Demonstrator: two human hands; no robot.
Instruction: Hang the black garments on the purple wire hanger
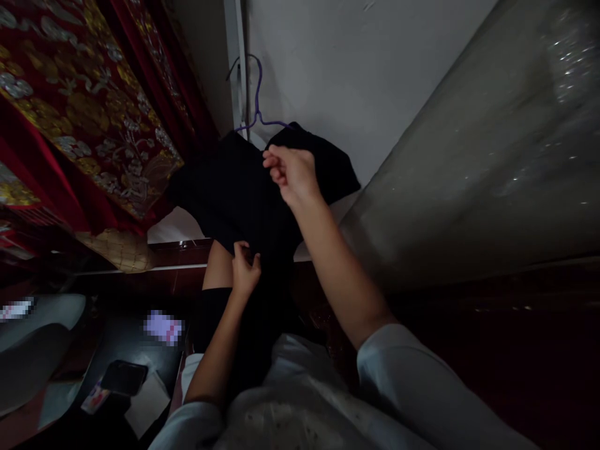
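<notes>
A black short-sleeved garment, seemingly a shirt (pixel 225 187), hangs from a purple wire hanger (pixel 257 106) against the wall. My left hand (pixel 246 272) is at the garment's lower front, its fingers bent around a bit of the dark cloth. Higher up, my right hand (pixel 293 172) is raised in front of the garment near its neckline. Its fingers are curled in, with the fingertips close together. Anything held between them is too small or dark to make out.
Red cloth with gold and silver embroidery (pixel 94 112) hangs at the left. On the right leans a large plastic-wrapped slab (pixel 482 156). A dark table (pixel 117 340) at lower left bears a black phone-like object (pixel 124 377), a white card (pixel 147 403) and a blurred-out screen (pixel 163 327).
</notes>
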